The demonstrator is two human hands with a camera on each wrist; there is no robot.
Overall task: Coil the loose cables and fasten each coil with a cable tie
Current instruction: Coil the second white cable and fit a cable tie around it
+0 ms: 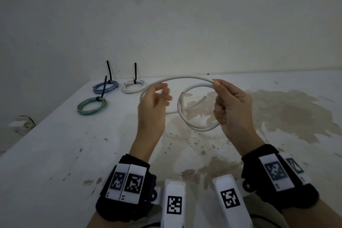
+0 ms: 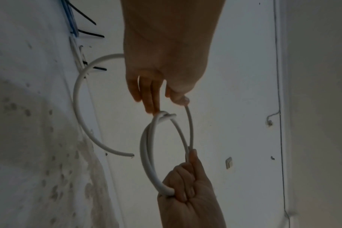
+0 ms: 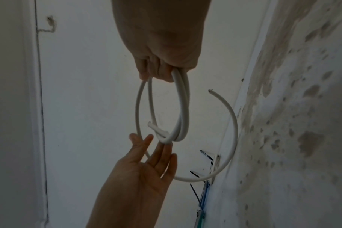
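A loose white cable [image 1: 185,77] is held up over the stained white table [image 1: 74,153]. My right hand [image 1: 220,102] grips a coil of two or three turns [image 1: 180,111] in its fist, thumb on top; the right wrist view shows that fist [image 3: 160,72] round the turns [image 3: 184,108]. From there the cable arcs left to my left hand [image 1: 162,90]. Its fingers [image 3: 162,154] lie straight and spread, with the cable running across them. Beyond the left hand the cable curves back to a free cut end [image 2: 132,155].
Three tied coils lie at the table's far left: a blue one [image 1: 105,87], a white one [image 1: 134,87] and a green one [image 1: 92,106], each with a black cable tie sticking up. A wall stands close behind. The table's left edge drops off near the green coil.
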